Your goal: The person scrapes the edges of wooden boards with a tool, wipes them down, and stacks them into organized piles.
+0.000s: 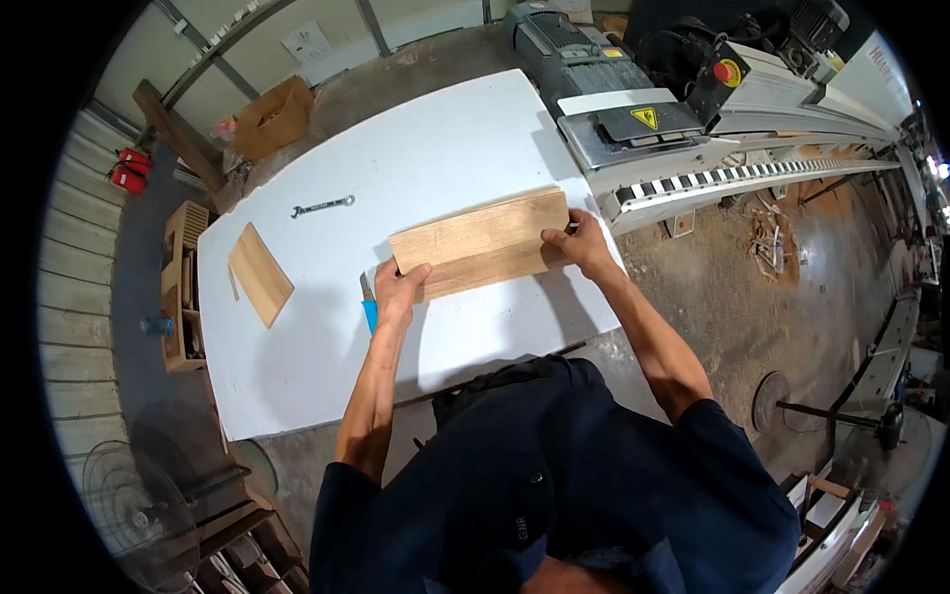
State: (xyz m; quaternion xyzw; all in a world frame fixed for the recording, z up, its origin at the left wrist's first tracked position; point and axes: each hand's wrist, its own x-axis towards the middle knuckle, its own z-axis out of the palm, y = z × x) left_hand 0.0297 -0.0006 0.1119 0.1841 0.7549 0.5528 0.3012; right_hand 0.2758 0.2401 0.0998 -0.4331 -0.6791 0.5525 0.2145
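Fingers of the left hand point(396, 294) and the right hand point(589, 243) are closed around opposite ends of a long, pale-brown wooden board point(475, 233), with both thumbs laid on its upper face and the other fingers mostly hidden at the ends and underneath. Beyond the far right edge of the work surface, a large grey-and-white machine with a ribbed motor point(554, 45) is seen. A broad white tabletop point(297, 386) is spread beneath the hands, and the board is held over its right-hand part, near the person's body. A lengthwise line divides the board into a lighter and a darker band; whether one stepped piece or two overlapping pieces are held cannot be told. At the left, well apart, a smaller slanted wooden piece point(261, 275) is laid flat. Beyond it, a silver metal wrench point(324, 204) is left untouched, as is a blue-handled bladed tool point(370, 315), partly covered by the left forearm. Just beside the smaller piece, a thin wooden strip point(234, 281) is seen. As judged from this, the board has been picked up and gripped squarely, but its handling is unfinished, since it has not yet been released
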